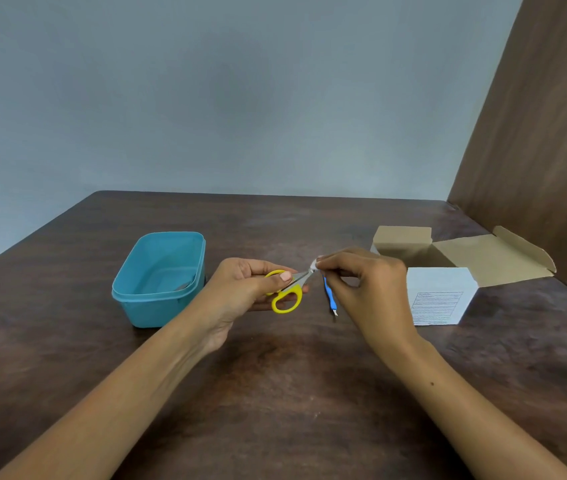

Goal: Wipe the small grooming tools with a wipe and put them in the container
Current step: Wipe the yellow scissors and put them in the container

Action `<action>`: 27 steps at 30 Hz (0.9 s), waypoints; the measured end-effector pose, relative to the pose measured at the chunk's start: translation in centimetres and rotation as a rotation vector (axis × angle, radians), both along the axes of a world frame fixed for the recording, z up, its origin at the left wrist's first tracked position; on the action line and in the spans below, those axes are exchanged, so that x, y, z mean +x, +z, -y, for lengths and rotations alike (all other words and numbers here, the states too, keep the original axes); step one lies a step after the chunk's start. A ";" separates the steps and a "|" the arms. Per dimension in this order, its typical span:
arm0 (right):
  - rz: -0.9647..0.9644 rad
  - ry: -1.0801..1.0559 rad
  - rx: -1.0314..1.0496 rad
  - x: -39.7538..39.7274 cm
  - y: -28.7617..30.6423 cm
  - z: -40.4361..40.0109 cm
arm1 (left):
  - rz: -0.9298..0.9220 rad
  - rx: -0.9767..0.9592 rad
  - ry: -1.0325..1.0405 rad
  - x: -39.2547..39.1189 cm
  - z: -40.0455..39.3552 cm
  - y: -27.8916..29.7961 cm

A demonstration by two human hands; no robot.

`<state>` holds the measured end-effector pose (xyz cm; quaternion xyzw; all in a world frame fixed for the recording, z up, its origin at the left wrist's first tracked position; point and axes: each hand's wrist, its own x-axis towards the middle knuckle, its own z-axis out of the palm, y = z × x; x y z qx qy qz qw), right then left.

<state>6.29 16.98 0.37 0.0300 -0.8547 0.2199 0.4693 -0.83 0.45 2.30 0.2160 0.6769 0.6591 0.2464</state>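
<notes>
You face a plain grey-blue wall (206, 98) with soft, even light and a faint darker patch near its middle. A brown wood-grain panel (545, 133) rises on your right and meets the far right corner of the dark brown wood-grain table (275, 393), whose surface shows a dull sheen.

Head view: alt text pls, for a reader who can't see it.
A person's left hand holds small yellow-handled scissors while the right hand pinches a white wipe on the blade tips, above a dark wooden table. A teal container sits to the left, a blue-handled tool lies between the hands, and an open cardboard box stands to the right.
</notes>
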 end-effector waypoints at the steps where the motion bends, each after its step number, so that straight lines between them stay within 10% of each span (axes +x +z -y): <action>1: 0.006 0.035 0.020 0.0 -0.1 0.4 | -0.007 -0.009 0.006 -0.1 0.0 0.0; 16: 0.154 -0.055 0.236 0.2 0.9 -0.5 | 0.271 0.035 -0.134 -0.7 0.9 1.3; 27: 0.258 -0.063 -0.017 0.4 1.1 -1.1 | -0.074 0.003 -0.026 -1.2 1.1 0.8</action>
